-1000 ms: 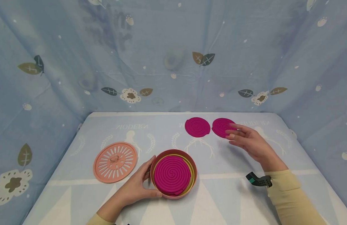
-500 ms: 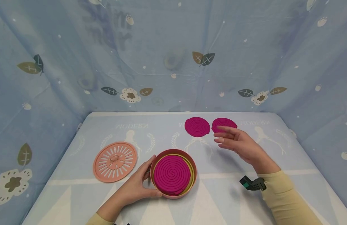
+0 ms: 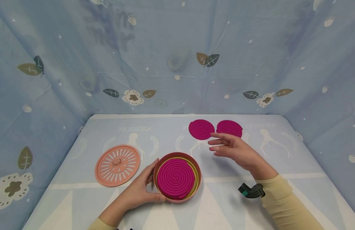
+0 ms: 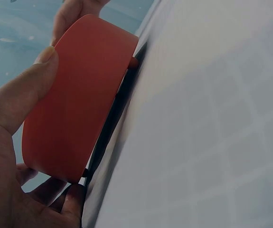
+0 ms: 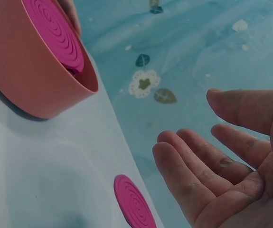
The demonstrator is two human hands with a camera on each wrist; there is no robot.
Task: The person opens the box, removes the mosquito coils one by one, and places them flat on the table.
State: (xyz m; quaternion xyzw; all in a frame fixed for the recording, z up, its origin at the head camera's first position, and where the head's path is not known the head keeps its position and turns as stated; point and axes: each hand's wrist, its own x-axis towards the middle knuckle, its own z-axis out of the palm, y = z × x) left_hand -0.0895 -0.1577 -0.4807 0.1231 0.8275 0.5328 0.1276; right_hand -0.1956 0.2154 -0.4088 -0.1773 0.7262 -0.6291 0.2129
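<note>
So the left hand (image 3: 141, 190) was wrapped around the left side of the reddish pot (image 4: 79, 90), thumb on the near wall and fingers round the far side, pretty solid hold. The right hand (image 3: 235, 149) was up in the air to the right of the pot, fingers fairly straight, nothing in it.

Other stuff, going left to right: a peach slotted disc (image 3: 117, 166) lay left of the pot, not touching it. Inside the pot sat a magenta spiral (image 3: 176, 178), with a yellow ring (image 3: 197, 181) peeking out around it. Beyond the pot and to its right lay a flat magenta coil (image 3: 201, 129), then a second coil (image 3: 229, 126) beside it, its near edge blocked by the right hand in the head view.
</note>
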